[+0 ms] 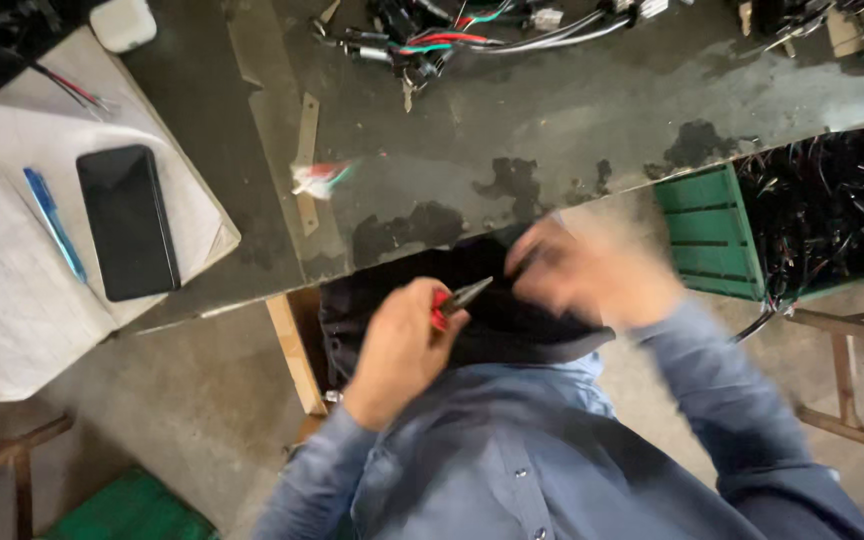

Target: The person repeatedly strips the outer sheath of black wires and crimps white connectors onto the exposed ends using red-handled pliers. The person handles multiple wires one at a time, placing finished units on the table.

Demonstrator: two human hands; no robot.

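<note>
One camera only, worn on the head, looking steeply down past the chest at both hands, close in. The dark worktop [552,120] fills twelve o'clock; floor [182,400] shows toward seven o'clock.

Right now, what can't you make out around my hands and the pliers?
Head view only:
- Right hand: motion blur hides its fingers and anything it holds.
- Pliers: the left hand covers the red handles; the tip's target is unclear.
- Green crate: wires inside too tangled to separate, cut off by the frame edge.
</note>
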